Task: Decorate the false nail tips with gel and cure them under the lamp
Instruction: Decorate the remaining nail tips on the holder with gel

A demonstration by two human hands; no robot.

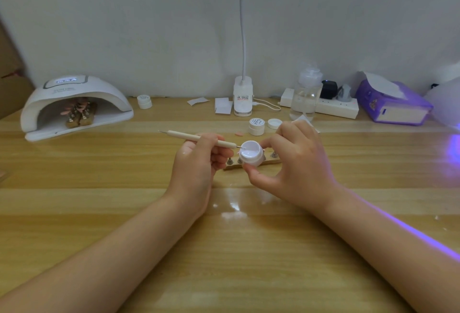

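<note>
My right hand (296,165) pinches a small open white gel pot (252,153), tilted toward me above a wooden nail-tip stand (270,162) with metal pegs. My left hand (196,163) grips a beige dotting pen (199,138) whose fine metal tip touches the pot's rim. The white curing lamp (74,106) stands at the back left with pink nail tips on a stand (79,113) inside it. One loose pink nail tip (239,134) lies on the table behind the pot.
Behind my hands stand a closed white gel pot (257,126) and a loose lid (274,123). Another pot (144,101), a clip-on desk lamp (242,96), a clear pump bottle (306,93), a power strip (333,108) and a purple tissue box (393,103) line the back edge.
</note>
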